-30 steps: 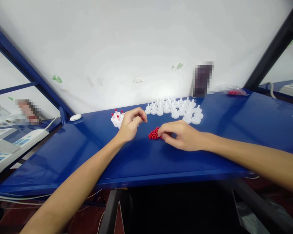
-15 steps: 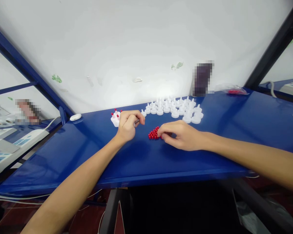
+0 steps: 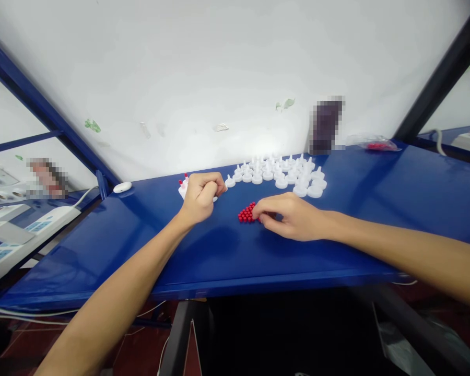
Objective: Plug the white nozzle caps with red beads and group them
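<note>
My left hand (image 3: 203, 196) is closed over the table with its fingers curled in. A bit of white plastic, apparently a white nozzle cap (image 3: 215, 199), shows under the fingers; most of it is hidden. Behind this hand stand white nozzle caps with red tips (image 3: 183, 185), partly covered by it. My right hand (image 3: 288, 215) has thumb and forefinger pinched at the right edge of a tight cluster of small red caps (image 3: 246, 213). A red cap seems to be between the fingertips, mostly covered.
Many white nozzle caps without red tips (image 3: 281, 180) stand at the back of the blue table (image 3: 227, 261). A white earbud case (image 3: 122, 187) lies at left, power strips (image 3: 31, 235) beyond. A clear bag with red pieces (image 3: 378, 144) lies back right, near a blurred dark object (image 3: 325, 128).
My left hand has moved slightly left, covering more of the red-tipped nozzle caps, and its fingers have curled further down. My right hand stays at the red caps.
</note>
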